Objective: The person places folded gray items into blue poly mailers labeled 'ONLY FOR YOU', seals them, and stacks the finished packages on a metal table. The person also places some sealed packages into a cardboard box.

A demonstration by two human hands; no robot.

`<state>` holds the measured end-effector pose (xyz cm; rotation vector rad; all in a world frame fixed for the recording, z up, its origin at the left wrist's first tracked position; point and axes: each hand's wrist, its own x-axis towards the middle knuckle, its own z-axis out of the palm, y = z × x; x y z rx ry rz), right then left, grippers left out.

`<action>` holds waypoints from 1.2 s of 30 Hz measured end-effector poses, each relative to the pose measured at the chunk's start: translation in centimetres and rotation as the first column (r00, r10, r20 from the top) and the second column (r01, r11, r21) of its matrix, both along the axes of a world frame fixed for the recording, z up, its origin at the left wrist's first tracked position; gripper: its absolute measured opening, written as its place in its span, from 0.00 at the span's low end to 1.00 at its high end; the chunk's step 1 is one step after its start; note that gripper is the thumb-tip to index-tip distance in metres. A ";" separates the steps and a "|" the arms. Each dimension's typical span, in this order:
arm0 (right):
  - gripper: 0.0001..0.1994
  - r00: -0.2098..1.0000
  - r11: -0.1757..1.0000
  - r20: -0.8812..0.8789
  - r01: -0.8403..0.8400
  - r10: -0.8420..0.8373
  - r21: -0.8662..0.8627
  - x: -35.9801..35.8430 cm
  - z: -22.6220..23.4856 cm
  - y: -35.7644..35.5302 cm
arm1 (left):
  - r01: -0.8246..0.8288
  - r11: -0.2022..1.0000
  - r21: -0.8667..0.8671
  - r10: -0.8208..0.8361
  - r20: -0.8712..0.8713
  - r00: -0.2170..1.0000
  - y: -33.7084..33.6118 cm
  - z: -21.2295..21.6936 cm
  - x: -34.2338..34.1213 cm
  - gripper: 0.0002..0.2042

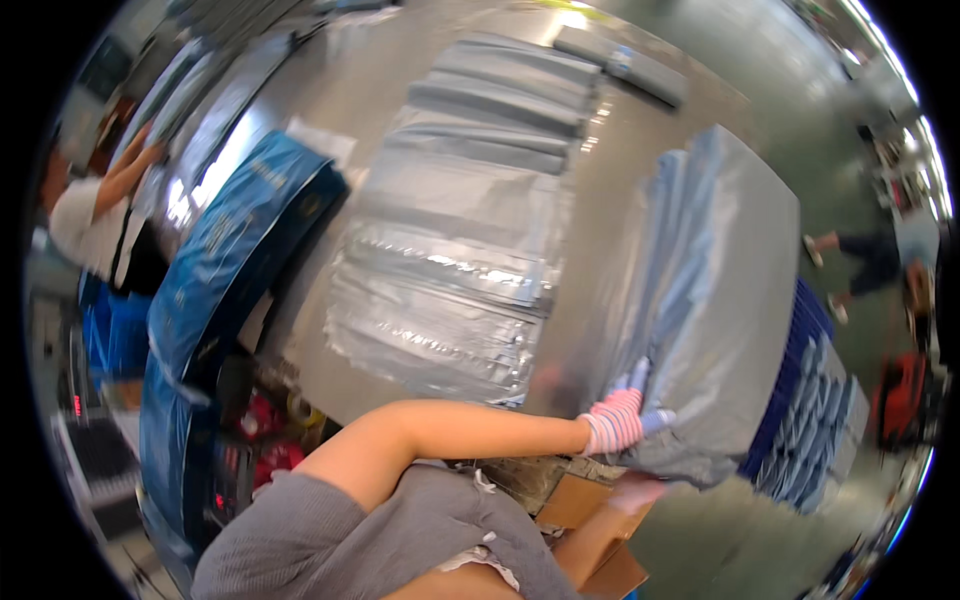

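My left hand (613,422), in a pink-and-white striped glove with pale blue fingertips, grips the near left edge of a stack of folded grey plastic sheets or bags (735,290). Its thumb and fingers are apart on the layers. This stack leans at the table's right edge, with bluish folded edges along its left side. Below its near corner is my right hand (637,493), also in a pinkish glove, blurred, its fingers not clear. On the metal table (590,240), left of the stack, lies a long row of overlapping grey plastic bags (450,210).
A grey roll (630,68) lies at the table's far end. Long blue wrapped bundles (235,230) line the left side. Folded grey-blue bundles (815,430) sit beside a blue crate (800,330) at right. A cardboard box (575,500) stands near me. Other people are left and right.
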<state>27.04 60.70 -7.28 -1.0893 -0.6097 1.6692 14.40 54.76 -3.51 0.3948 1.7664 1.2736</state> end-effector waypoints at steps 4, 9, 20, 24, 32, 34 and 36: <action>0.28 0.864 0.829 0.127 -0.411 0.487 -0.381 0.0 -10.8 -2.9 | 0.091 0.996 0.011 -0.091 -0.024 0.996 1.0 1.0 -2.4 0.48; 0.25 0.777 0.784 0.211 -0.497 0.592 -0.371 -0.4 -11.4 0.6 | 0.170 0.981 0.094 -0.173 0.028 0.984 -0.4 0.7 -2.8 0.41; 0.19 0.575 0.532 -0.032 -0.776 0.818 -0.337 -3.8 -11.2 2.1 | -0.658 0.737 0.157 0.675 -0.211 0.707 -33.0 -6.4 -9.1 0.17; 0.20 0.215 0.141 -0.145 -0.905 0.966 -0.402 -7.9 -8.5 -15.1 | -0.869 0.420 0.261 0.905 -0.198 0.377 -45.6 -2.6 -5.5 0.12; 0.26 -0.653 -0.671 -0.153 -0.717 0.741 -0.188 -14.6 -1.5 -40.9 | -0.879 0.053 0.473 0.781 -0.568 -0.258 -64.0 5.0 6.5 0.09; 0.26 -0.724 -0.744 -0.174 -0.650 0.668 -0.152 -16.4 -1.1 -44.5 | -0.920 -0.018 0.393 0.605 -0.728 -0.322 -69.0 7.3 9.4 0.08; 0.27 -0.775 -0.804 -0.216 -0.583 0.593 -0.116 -17.5 -0.7 -47.6 | -0.916 -0.099 0.388 0.507 -0.773 -0.382 -73.8 8.5 11.6 0.10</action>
